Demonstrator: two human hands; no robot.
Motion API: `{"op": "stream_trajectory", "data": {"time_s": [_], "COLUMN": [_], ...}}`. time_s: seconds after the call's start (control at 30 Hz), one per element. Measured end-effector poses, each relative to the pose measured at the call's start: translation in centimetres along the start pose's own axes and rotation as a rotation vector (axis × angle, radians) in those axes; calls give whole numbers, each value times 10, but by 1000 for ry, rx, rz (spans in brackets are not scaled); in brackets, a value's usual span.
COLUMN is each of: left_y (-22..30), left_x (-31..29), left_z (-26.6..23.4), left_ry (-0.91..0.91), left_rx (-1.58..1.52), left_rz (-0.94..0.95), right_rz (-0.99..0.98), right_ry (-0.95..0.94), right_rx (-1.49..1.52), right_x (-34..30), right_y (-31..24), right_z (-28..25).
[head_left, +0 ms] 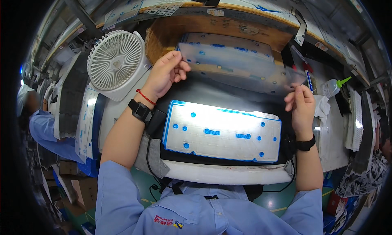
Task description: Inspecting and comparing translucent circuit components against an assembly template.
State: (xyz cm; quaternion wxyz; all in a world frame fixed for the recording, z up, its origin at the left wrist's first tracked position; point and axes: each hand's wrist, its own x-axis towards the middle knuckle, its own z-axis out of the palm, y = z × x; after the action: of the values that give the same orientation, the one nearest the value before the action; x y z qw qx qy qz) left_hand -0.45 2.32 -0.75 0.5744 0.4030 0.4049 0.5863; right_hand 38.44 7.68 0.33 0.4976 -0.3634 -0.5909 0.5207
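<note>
Between both hands a thin, translucent plastic sheet (234,69) is held up over the far part of the work surface. My left hand (166,72) pinches its left corner between thumb and fingers. The right end of the sheet is pinched by my right hand (301,103), where a corner curls up. Nearer to me lies a silvery rectangular panel (228,143) with blue edges, blue-rimmed holes and two slots; light glares off its far half. Through the sheet, another blue-marked panel (224,39) shows blurred inside a wooden box (163,35).
A white fan (116,61) stands at the left, beside stacked panels (86,120). On the right are a clear bottle with a green nozzle (330,88), a blue marker (309,80) and a white cloth (321,107). Another person's blue sleeve (43,127) shows far left.
</note>
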Motion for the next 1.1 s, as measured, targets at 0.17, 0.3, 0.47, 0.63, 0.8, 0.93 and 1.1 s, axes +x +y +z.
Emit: {"op": "stream_trajectory", "data": {"time_s": [0.17,0.3,0.47,0.63,0.8,0.93,1.1], "left_y": [-4,-5,-4,-8,-5,-5,-4], "left_x": [1,1,0,4,3,4,3], "left_z": [-3,4,1,-2,-4,-5,-2], "left_ry": [-1,24,25,25,-90,-25,133], "left_rx": [-43,24,136,150,313,211,106], "left_rz": [23,35,37,-54,-103,-94,-42], "right_rz": [-10,19,99,35,7,28,29], "right_ry": [0,1,-4,-5,-6,-5,-1], "right_rx": [112,-42,-62,47,46,61,-10], "right_x": [4,3,4,4,5,4,3], "right_y": [9,0,-2,1,4,1,-2], "right_z": [-3,7,10,8,6,8,11]}}
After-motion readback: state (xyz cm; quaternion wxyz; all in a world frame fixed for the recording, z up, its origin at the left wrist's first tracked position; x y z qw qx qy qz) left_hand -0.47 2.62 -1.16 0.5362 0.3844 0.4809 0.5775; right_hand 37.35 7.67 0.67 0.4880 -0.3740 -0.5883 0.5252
